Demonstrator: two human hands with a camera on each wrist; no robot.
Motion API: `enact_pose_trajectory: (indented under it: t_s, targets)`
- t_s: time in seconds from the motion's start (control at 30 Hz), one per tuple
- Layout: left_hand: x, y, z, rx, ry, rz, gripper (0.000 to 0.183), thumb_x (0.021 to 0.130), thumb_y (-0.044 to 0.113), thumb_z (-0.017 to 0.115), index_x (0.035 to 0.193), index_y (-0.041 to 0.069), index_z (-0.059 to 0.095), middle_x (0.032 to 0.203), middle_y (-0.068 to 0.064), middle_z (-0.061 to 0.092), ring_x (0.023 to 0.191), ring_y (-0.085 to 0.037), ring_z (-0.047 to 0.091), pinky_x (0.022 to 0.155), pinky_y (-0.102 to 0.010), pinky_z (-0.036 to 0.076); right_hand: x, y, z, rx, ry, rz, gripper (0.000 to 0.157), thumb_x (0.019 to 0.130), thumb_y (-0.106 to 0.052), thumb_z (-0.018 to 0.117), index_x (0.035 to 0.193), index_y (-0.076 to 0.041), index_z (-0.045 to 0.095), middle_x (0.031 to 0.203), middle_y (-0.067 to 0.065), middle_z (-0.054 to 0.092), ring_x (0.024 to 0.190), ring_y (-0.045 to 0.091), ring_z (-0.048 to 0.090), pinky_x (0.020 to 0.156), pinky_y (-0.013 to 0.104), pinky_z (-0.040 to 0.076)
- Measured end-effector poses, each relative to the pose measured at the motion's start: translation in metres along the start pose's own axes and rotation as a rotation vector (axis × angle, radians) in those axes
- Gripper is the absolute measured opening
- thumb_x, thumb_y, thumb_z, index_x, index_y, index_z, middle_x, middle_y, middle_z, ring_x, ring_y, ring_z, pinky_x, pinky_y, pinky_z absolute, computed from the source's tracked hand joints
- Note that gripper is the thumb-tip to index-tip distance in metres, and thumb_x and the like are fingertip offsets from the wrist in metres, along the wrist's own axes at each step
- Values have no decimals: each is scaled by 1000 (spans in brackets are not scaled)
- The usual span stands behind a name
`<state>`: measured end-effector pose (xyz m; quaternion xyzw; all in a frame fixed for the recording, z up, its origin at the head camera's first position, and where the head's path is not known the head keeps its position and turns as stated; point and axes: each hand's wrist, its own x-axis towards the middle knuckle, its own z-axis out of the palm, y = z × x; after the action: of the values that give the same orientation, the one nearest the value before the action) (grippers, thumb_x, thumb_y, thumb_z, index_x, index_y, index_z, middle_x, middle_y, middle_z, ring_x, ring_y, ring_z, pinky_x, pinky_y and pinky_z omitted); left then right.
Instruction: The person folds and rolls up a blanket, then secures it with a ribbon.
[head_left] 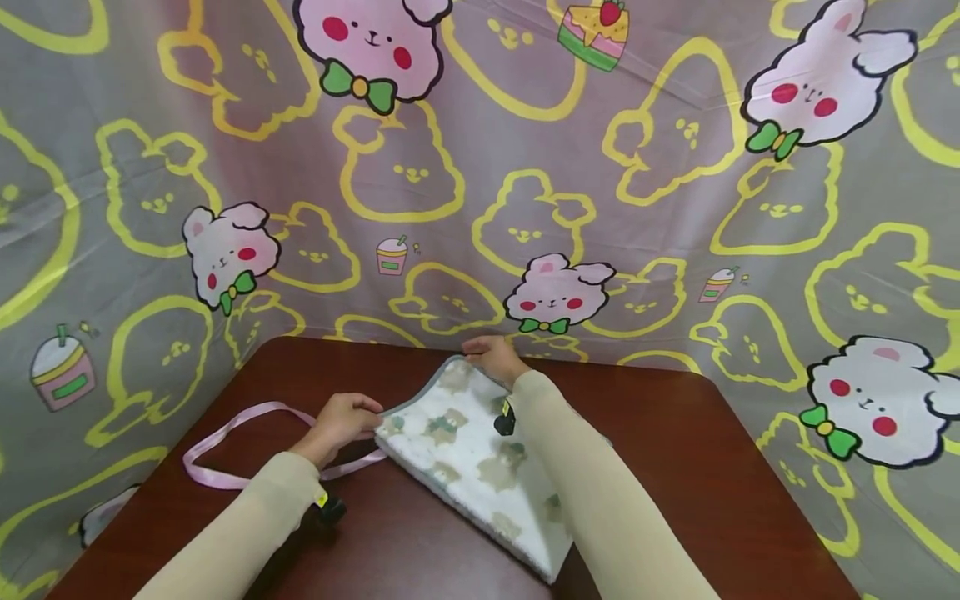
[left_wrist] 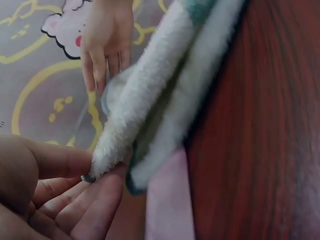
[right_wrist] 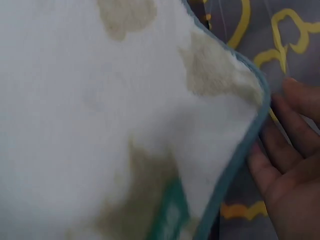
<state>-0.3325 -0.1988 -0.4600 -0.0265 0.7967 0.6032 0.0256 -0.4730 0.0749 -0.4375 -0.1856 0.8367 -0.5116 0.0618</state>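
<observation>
A fleecy white towel with brown bears and a grey-blue edging lies folded at the middle of the table. My left hand pinches its left corner between thumb and fingers, and the layers part there in the left wrist view. At the far corner is my right hand. In the right wrist view, this right hand has its fingers extended by the edging, fingertips touching or just behind it, thumb apart. A pink ribbon loops over the table on the left, running up to the towel's left corner.
The dark red-brown table has rounded far corners. A curtain printed with cartoon rabbits and yellow outlines hangs behind it and on both sides. Small black cameras are strapped on both wrists.
</observation>
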Motion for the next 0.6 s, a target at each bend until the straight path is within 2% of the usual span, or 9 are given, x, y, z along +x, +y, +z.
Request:
enact_pose_trajectory:
  t_s: [0.2,0.33,0.47,0.6]
  targets:
    - [-4,-6,-3,150,-5,-2,24,72,2,68,93,-6,60,76,-11,61,69,-21,61,61,-34,51,-14,15,-18,-4,-26,57,31,83,-6,62,113,-1,58,112,13,59,98,19,56,82,32,44]
    - [-10,-8,-6,229,-10,-9,25,74,9,68,94,-4,59,77,-11,60,68,-22,61,58,-32,51,-29,23,-34,-26,-47,129,32,84,-14,62,115,-3,58,112,10,58,97,19,56,83,36,44]
    - [-9,-10,-8,155,-57,-56,31,80,15,64,100,-8,54,83,-14,60,70,-24,61,60,-35,51,-47,27,-59,-53,-103,213,36,85,-20,61,117,-3,56,109,6,59,99,22,55,84,40,43]
    - [-2,-12,-9,-13,-128,-132,40,81,14,64,106,-11,46,86,-15,60,73,-25,62,63,-37,51,-67,34,-90,-68,-186,288,40,86,-22,60,120,-2,53,112,11,58,101,27,54,83,44,43]
